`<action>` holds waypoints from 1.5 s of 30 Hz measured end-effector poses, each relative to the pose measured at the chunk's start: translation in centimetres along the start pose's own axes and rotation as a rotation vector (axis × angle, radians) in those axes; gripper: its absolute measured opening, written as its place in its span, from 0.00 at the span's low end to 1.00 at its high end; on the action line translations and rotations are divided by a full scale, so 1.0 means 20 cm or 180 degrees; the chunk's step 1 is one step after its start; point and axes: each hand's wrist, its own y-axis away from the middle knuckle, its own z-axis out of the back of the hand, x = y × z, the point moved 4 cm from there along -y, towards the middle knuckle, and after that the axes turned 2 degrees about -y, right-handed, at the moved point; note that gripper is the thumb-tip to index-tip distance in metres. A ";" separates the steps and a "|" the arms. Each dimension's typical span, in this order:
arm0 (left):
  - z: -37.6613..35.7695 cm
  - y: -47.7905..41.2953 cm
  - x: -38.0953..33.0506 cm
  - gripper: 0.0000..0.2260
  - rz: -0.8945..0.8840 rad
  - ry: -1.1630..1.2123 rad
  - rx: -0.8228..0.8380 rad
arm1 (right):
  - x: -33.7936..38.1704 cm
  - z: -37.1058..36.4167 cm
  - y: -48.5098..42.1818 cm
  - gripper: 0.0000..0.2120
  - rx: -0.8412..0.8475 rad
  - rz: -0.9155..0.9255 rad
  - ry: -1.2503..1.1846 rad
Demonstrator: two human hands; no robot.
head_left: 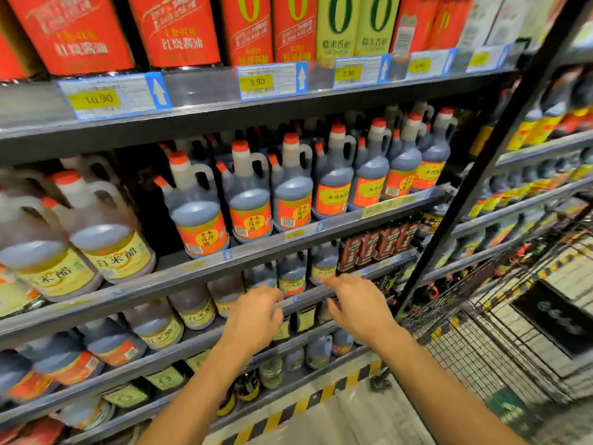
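Two hands approach, neither holding anything: left hand [253,316] and right hand [357,303] hover with fingers loosely bent, flanking a dark vinegar bottle [291,279] on the shelf [308,297]. Probable next step: grip the bottle body and draw it forward.

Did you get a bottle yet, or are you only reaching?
Not yet. Nothing is picked: both hands hold nothing. The left hand and right hand reach toward the small dark bottles, with fingers relaxed. Left to do: grip one, lift it out, probably put it in the cart.
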 end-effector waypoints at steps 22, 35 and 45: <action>-0.51 -0.62 -1.41 0.09 -0.1936 0.0286 0.0577 | -1.20 0.13 0.85 0.18 -0.0163 -0.2143 0.0094; -0.93 -0.96 -1.70 0.14 -0.2390 0.0350 0.1343 | -1.48 -0.10 1.06 0.17 -0.0449 -0.3689 -0.0375; -1.44 -1.10 -1.48 0.35 -0.2310 0.0176 0.2184 | -1.41 -0.64 1.15 0.25 -0.0684 -0.4839 -0.1157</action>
